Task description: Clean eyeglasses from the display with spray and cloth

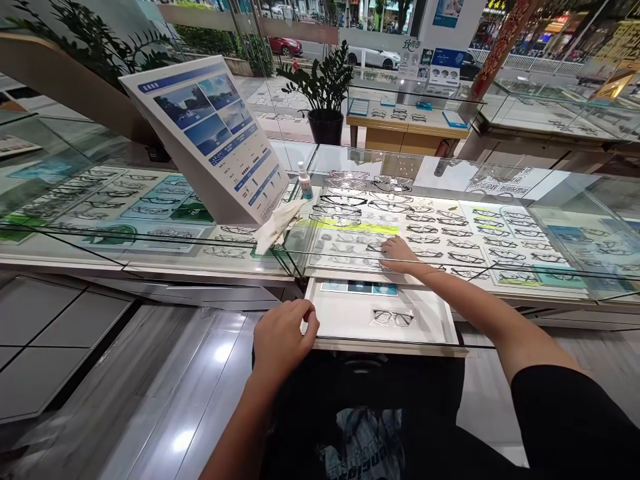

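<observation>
My right hand (399,256) reaches inside the glass display case, its fingers closed at the end of a pair of eyeglasses (374,248) low on the white display board. Reflections on the glass partly hide the fingertips. Rows of eyeglass frames (423,229) lie to the right of this hand. My left hand (284,335) hangs loosely curled beside the left edge of a pulled-out white drawer (345,327), with nothing visible in it. A clear-wrapped pair of glasses (393,318) lies in the drawer, below a blue picture strip (359,288).
On the glass top (300,230) stand several eyeglasses (344,199), a small white spray bottle (304,181), a crumpled cloth (279,225) and a large desk calendar (207,140). A potted plant (325,123) and another display table (410,123) are behind. The case's front glass edge crosses above my right forearm.
</observation>
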Demonstrator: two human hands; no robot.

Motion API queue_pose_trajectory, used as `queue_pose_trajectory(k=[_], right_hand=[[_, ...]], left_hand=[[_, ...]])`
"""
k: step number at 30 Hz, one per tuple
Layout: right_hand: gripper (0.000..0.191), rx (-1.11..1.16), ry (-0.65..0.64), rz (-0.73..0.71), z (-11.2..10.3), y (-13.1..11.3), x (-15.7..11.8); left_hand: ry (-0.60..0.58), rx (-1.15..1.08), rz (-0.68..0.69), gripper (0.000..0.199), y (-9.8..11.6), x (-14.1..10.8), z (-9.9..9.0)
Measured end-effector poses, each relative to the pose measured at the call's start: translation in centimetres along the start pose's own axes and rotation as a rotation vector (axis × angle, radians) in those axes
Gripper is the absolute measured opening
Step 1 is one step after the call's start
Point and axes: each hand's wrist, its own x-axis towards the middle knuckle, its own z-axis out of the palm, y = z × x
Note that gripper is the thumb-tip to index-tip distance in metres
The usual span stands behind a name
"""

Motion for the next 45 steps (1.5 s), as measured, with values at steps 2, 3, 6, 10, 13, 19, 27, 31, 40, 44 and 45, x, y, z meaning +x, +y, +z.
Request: queue_pose_trajectory(k=[2, 3, 6, 10, 13, 19, 27, 31, 40, 44, 45], right_hand=[[0.046, 0.007, -0.006, 0.007, -0.1, -0.1, 0.1], [0.046, 0.012, -0.009, 0.010, -0.2, -0.1, 0.1], [0.044, 0.030, -0.027, 0.023, -0.6, -0.4, 0.0], [0.046, 0.060, -0.051, 0.040, -1.9, -1.1, -0.7], [0.046, 0.088, -0.050, 0.025, -3.1, -3.0, -1.9], [0.025, 0.239, -0.255, -0.224, -7.6, -10.6, -6.4], [0.050, 0.046, 0.130, -0.162, -21.6, -8.3, -5.1], [0.037, -0.169, 0.111, -0.043, -21.0, -3.2, -1.2], [0.040, -0.193, 0.095, 0.038, -17.9, -1.0, 1.9], [0.043, -0.183, 0.095, 0.041, -17.9, -0.6, 2.6], [0.043, -0.180, 0.088, 0.041, -17.9, -0.6, 2.8]], left_hand=[[0.003, -0.002, 0.001, 0.024, 0.0, 0.0, 0.0], [0.002, -0.003, 0.002, 0.024, 0.0, 0.0, 0.0], [0.000, -0.004, 0.006, 0.024, -0.1, 0.0, 0.0], [0.009, 0.010, 0.011, 0.024, -0.1, 0.0, 0.1], [0.009, 0.018, 0.020, 0.025, -0.1, 0.0, 0.1], [0.017, 0.026, 0.033, 0.025, -0.1, 0.0, 0.1], [0.010, 0.017, 0.028, 0.026, 0.0, -0.1, 0.1], [0.005, 0.015, 0.019, 0.027, 0.1, -0.1, 0.0], [0.022, -0.013, 0.029, 0.026, -0.1, -0.1, 0.1], [0.034, -0.009, 0.040, 0.026, -0.1, -0.1, 0.3], [0.036, -0.006, 0.040, 0.026, -0.1, -0.1, 0.3]])
